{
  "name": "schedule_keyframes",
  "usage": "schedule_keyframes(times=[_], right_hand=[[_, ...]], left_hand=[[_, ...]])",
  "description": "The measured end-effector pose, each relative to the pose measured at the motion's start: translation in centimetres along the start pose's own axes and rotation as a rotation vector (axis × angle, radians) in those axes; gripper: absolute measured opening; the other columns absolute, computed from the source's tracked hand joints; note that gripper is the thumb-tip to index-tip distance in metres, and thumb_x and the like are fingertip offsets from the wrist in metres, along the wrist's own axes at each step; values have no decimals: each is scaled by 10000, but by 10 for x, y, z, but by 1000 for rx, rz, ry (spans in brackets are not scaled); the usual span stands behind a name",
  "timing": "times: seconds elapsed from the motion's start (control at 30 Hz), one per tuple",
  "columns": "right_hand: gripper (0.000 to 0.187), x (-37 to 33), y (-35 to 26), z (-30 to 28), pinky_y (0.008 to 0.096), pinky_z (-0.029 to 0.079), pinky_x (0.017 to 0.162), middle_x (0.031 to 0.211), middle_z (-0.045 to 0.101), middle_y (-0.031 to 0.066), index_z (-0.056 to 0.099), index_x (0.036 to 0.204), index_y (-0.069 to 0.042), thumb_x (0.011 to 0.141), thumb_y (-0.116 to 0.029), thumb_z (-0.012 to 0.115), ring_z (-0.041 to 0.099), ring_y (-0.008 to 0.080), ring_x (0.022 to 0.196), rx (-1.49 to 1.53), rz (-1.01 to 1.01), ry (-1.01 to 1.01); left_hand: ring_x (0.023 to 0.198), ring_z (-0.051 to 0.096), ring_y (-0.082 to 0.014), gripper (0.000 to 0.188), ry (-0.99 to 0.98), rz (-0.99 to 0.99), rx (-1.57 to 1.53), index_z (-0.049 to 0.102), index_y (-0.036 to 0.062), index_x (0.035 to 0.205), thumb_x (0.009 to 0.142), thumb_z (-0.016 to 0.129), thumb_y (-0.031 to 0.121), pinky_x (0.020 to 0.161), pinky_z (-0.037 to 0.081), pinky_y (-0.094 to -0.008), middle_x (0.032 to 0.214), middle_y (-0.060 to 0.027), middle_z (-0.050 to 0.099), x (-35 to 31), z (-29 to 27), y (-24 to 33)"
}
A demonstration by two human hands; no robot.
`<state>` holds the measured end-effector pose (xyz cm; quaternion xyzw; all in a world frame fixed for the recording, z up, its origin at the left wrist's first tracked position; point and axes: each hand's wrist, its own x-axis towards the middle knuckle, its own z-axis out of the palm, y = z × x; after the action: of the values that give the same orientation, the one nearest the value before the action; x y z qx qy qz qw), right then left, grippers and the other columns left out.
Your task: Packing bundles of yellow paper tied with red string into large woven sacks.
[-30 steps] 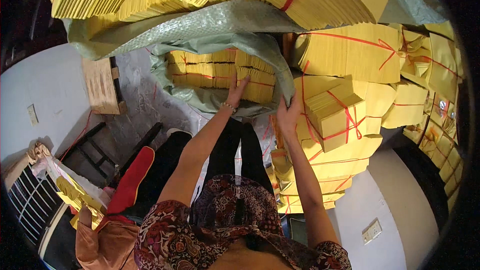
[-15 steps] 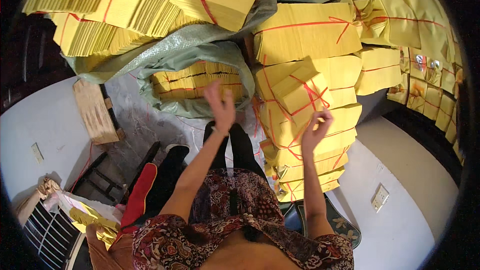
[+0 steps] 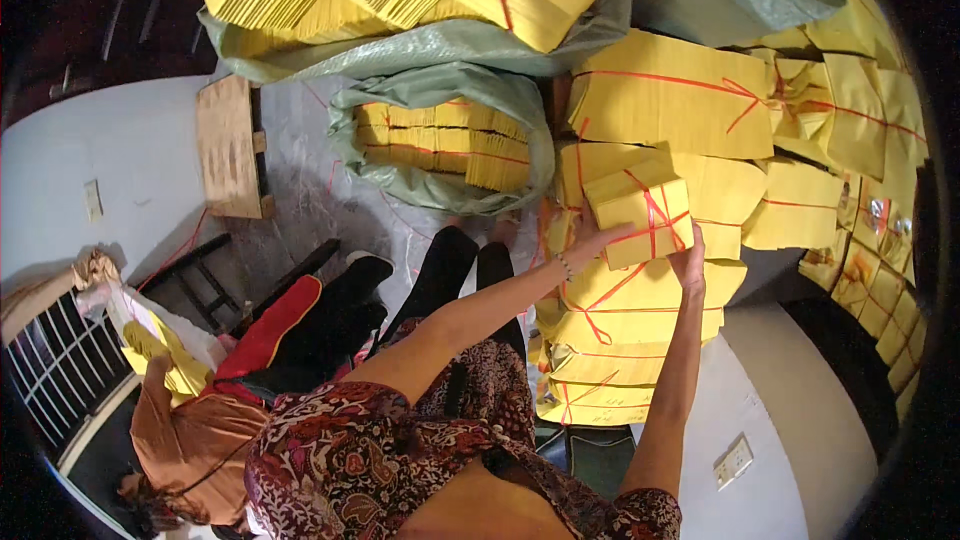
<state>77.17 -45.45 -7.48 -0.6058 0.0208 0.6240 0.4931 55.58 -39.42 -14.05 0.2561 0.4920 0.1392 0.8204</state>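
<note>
A small block of yellow paper (image 3: 628,212), tied crosswise with red string, sits at the top of the tall stack of yellow paper bundles (image 3: 640,325) on my right. My left hand (image 3: 592,242) presses on its left side, the fingertips partly hidden behind it. At its right front corner my right hand (image 3: 688,265) is wrapped round the edge. Between both palms the block is gripped. Left of the stack, an open green woven sack (image 3: 440,198) holds rows of yellow paper bundles (image 3: 440,145) bound with red string.
Larger sacks of yellow bundles (image 3: 420,45) rise at the back. A wooden board (image 3: 228,145) leans by the left wall. At lower left another person in a brown top (image 3: 195,440) handles yellow paper. More tied bundles (image 3: 880,280) line the right side.
Both hands have come to the small tied block and closed on its sides; the left moved right from near the sack. The whole view has shifted.
</note>
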Motion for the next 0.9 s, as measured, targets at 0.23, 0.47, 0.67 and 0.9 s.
schedule_keyframes(times=[0.23,0.47,0.67,0.9], right_hand=[[551,-86,-6,55,380,340,996,1280,417,102,363,1285,-36,920,-449,376,413,222,1191,-220,-465,206],[644,-117,14,182,390,312,1013,1297,366,130,322,1294,-5,861,-467,444,380,242,1203,-341,-585,75],[479,-84,89,307,337,315,998,1286,375,98,336,1294,-26,908,-288,444,375,192,1196,-201,-307,-103],[442,22,197,364,331,352,972,1252,414,74,361,1282,-49,929,-308,424,408,181,1179,166,188,-317]], left_hand=[[1203,366,-209,953,-241,54,-51,164,63,1362,675,767,332,996,339,-336,1311,-119,362,-62,5,43],[1275,277,-178,1010,-248,59,-133,111,60,1423,668,773,168,1059,238,-323,1409,-70,265,-157,-114,121],[1243,357,-194,969,68,165,-235,138,61,1415,675,744,221,1023,307,-330,1368,-93,338,-198,-256,102],[1159,417,-226,818,288,283,-290,183,66,1350,724,696,188,975,353,-343,1258,-111,405,-169,-375,107]])
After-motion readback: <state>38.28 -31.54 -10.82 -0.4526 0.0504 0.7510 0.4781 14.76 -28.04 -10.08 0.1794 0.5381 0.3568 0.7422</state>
